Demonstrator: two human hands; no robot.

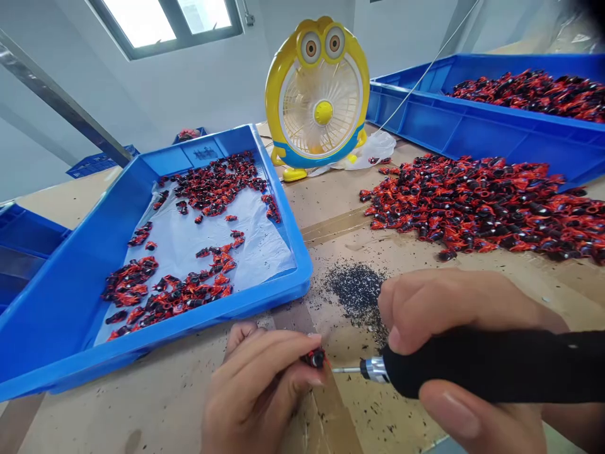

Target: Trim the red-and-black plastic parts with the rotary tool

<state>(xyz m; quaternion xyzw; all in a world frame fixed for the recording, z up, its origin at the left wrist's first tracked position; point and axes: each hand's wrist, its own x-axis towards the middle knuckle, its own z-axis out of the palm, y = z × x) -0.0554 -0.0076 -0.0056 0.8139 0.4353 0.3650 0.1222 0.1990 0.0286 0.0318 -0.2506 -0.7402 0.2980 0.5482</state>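
My left hand pinches a small red and black plastic figure between thumb and fingers, low in the middle of the head view. My right hand is wrapped round a thick black-handled rotary tool. The tool's thin metal bit points left from a silver collar. Its tip is right beside the figure; whether the two touch I cannot tell. Behind the tool lies a heap of black and pale shavings on the brown table covering.
A blue tray at left holds scattered red and black figures on white sheeting. At right, a large pile of figures lies before another blue tray. A yellow fan stands at the back, with a thin cord rising nearby.
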